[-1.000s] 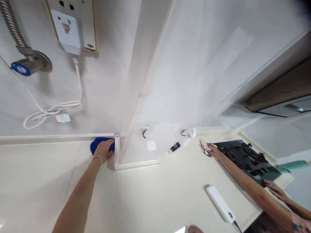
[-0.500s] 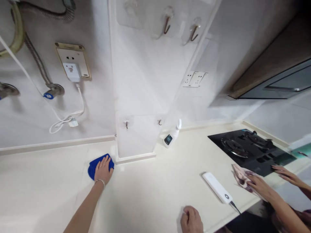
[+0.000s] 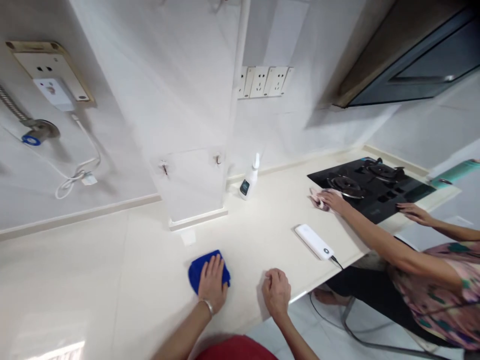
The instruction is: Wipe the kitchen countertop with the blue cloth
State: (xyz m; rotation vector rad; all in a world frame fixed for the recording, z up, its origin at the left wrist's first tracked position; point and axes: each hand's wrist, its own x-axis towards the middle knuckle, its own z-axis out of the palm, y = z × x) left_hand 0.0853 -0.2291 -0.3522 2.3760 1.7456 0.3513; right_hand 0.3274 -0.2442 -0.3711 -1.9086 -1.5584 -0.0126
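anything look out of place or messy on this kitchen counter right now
Nothing looks spilled or damaged. One oddity: a white power bank lies askew near the counter edge, its cable dangling over the side. The left hand presses a blue cloth flat.

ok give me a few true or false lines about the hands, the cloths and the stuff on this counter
1. The left hand presses flat on a blue folded cloth. True.
2. The right hand holds a white spray bottle. False: it rests closed on the cream countertop; the bottle stands by the wall.
3. A co-worker's hand presses a pinkish cloth beside the black gas hob. True.
4. The white slim power bank lies on the hob. False: on the countertop.
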